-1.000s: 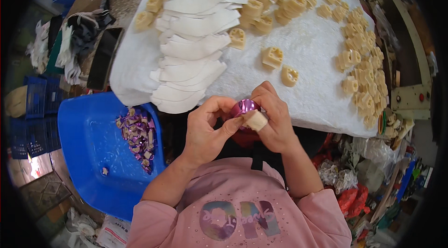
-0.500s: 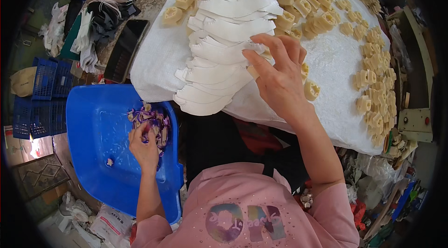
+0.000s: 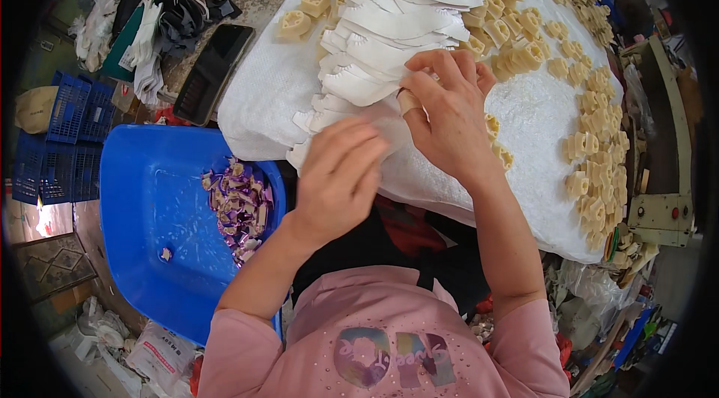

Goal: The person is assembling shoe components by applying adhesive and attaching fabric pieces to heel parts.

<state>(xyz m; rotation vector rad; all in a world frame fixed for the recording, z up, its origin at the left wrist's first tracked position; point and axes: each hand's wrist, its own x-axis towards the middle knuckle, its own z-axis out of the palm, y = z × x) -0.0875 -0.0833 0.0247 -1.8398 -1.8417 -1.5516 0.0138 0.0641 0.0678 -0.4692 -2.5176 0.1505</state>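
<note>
A long row of overlapping white curved pieces (image 3: 404, 8) with notched edges lies on a cushion covered in white cloth (image 3: 251, 110). My right hand (image 3: 449, 113) is at the row's right edge, thumb and fingers closed on the rim of a white curved piece. A tan band wraps one of its digits. Over the near end of the row, my left hand (image 3: 337, 181) is smeared by motion, so its grip is unclear. Small beige hollow blocks (image 3: 517, 57) lie close by the right hand. More beige blocks (image 3: 293, 23) lie left of the row.
Left of my lap stands a blue tub (image 3: 142, 263) holding a heap of shiny purple-and-beige pieces (image 3: 243, 207). Above it is a dark phone (image 3: 213, 72) on a worn tabletop. Beige blocks (image 3: 599, 158) line the cushion's right side. Blue baskets (image 3: 71, 106) stand far left.
My left hand has left the purple pieces in the tub and moved up and right to the near end of the white row. My right hand stays near the row's edge.
</note>
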